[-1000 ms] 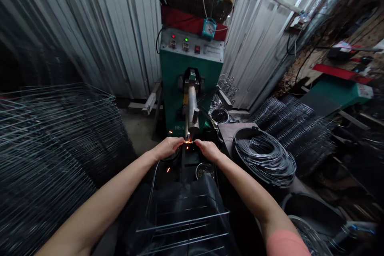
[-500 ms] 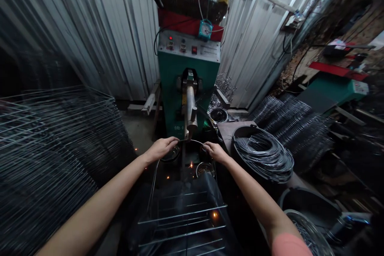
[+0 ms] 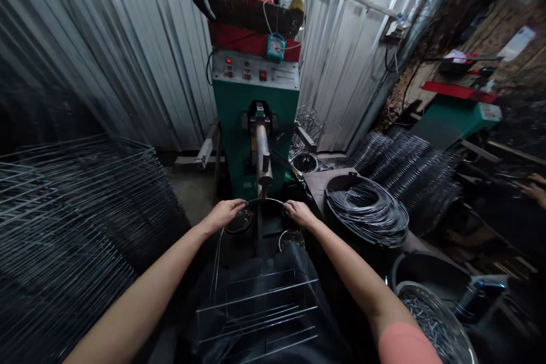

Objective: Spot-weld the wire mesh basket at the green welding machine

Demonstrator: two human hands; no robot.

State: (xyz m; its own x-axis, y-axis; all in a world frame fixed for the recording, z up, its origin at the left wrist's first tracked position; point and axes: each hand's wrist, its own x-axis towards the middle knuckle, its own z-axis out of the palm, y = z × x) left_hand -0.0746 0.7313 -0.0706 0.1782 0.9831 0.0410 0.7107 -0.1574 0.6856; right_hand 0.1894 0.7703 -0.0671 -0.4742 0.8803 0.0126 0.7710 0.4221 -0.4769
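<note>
My left hand (image 3: 222, 215) and my right hand (image 3: 300, 214) both grip the curved top wire of a wire basket frame (image 3: 256, 310), which hangs down toward my lap. That curved wire (image 3: 265, 201) passes just below the electrode arm of a green spot-welding machine (image 3: 255, 142). The steel electrode (image 3: 263, 156) stands directly ahead, between my hands. A small round metal dish (image 3: 239, 222) lies under my left hand, and another (image 3: 292, 240) lies near my right hand.
A tall stack of wire racks (image 3: 72, 222) fills the left side, against a corrugated metal wall (image 3: 128, 51). On the right lie a coil of dark wire (image 3: 367, 210), more wire racks (image 3: 405, 173) and a round tray of short wire pieces (image 3: 435, 318). A co-worker's hand (image 3: 536, 189) shows at the far right.
My hands have moved apart, away from the electrode. The sparks seen earlier between them and below them are gone. The basket's curved top wire now shows between my hands.
</note>
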